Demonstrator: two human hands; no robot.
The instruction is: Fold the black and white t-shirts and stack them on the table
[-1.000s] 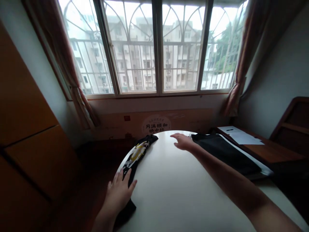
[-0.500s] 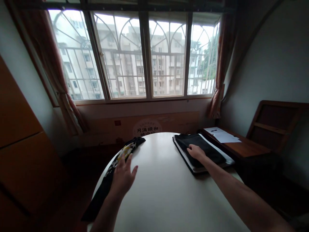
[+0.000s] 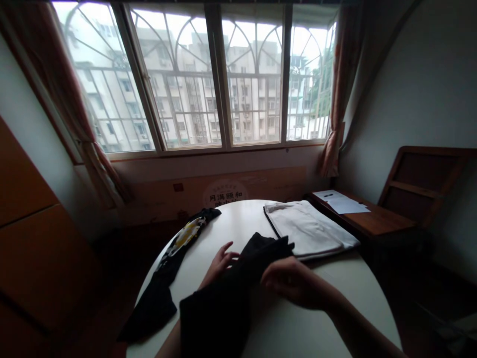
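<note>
A folded black garment (image 3: 238, 283) is held up over the middle of the round white table (image 3: 208, 226); its exact kind cannot be made out. My right hand (image 3: 298, 283) has its fingers curled at the garment's right side, gripping it. Behind the cloth's left side is my left hand (image 3: 222, 260), fingers stretched and apart, close to the fabric and partly hidden by it. Along the table's left edge lies a black garment with a yellow and white print (image 3: 182, 238). A folded white garment (image 3: 309, 226) rests at the far right, with a dark edge showing beneath it.
To the right, a wooden chair (image 3: 417, 189) stands beside a low wooden surface with white papers (image 3: 343, 203) on it. Ahead are a barred window (image 3: 194, 94) and tied curtains (image 3: 333, 144). An orange-brown cabinet (image 3: 26, 209) stands on the left.
My right hand has lifted the black garment off the pile and brought it toward me, uncovering the white one. My left hand has moved right, from the printed garment to the black one.
</note>
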